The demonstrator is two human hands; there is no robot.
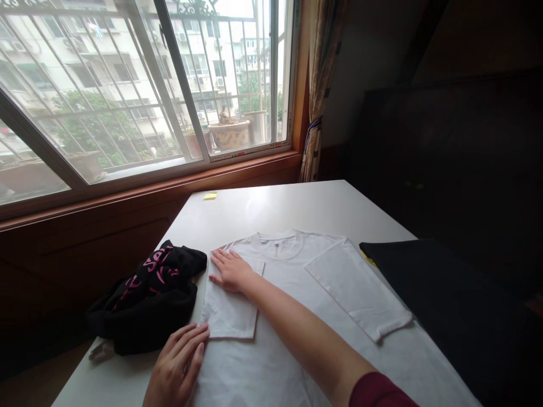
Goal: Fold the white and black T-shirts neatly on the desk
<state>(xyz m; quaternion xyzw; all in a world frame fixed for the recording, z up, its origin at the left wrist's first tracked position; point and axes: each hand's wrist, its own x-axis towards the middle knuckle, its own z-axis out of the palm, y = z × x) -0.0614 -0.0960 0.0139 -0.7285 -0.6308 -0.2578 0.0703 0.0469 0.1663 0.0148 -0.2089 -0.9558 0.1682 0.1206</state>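
A white T-shirt (280, 305) lies spread on the table, its collar toward the window. Its left sleeve is folded inward over the body, while the right sleeve lies out flat. My right hand (232, 270) reaches across the shirt and rests flat on the folded sleeve near the shoulder, fingers stretched out. At the lower corner of that fold, my left hand (180, 362) touches the shirt's left edge with extended fingertips. Neither hand grips the cloth visibly. The lower part of the shirt runs out of view.
A crumpled black garment with pink lettering (148, 294) lies at the table's left edge. Dark folded cloth (441, 299) covers the right side. A yellow sticky note (210, 195) is at the far edge of the white table (271, 206). Beyond stands a barred window (139, 90).
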